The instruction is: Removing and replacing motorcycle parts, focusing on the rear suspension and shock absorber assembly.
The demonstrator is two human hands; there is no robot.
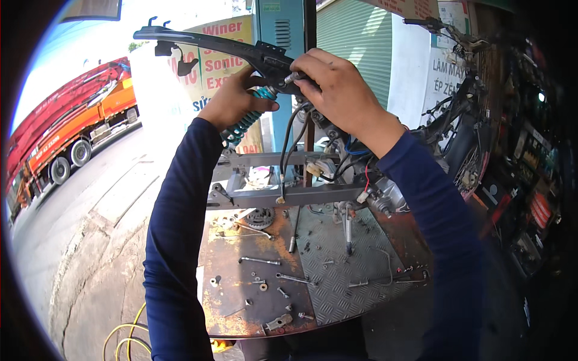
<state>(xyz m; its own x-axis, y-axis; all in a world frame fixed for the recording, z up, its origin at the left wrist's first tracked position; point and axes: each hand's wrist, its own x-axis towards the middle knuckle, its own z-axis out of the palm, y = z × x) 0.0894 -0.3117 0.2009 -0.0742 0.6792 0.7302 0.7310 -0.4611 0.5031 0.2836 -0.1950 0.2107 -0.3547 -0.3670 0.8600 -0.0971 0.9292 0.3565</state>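
Note:
My left hand (238, 99) grips the upper end of a teal coil shock absorber (236, 135), which slants up to a bracket on a long black subframe rail (214, 45). My right hand (334, 90) is closed around a silver bolt (292, 77) at that bracket, just right of the shock's top. Under my hands are the motorcycle's grey swingarm (253, 195), dangling black cables (287, 144) and part of the engine (382, 198).
A metal work table (241, 307) holds wrenches (259, 260), bolts and a sprocket (260, 218). A yellow hose (117, 334) lies lower left. A red-and-orange truck (72, 117) stands on the road at left. Motorcycle parts and dark shelving (536, 180) line the right.

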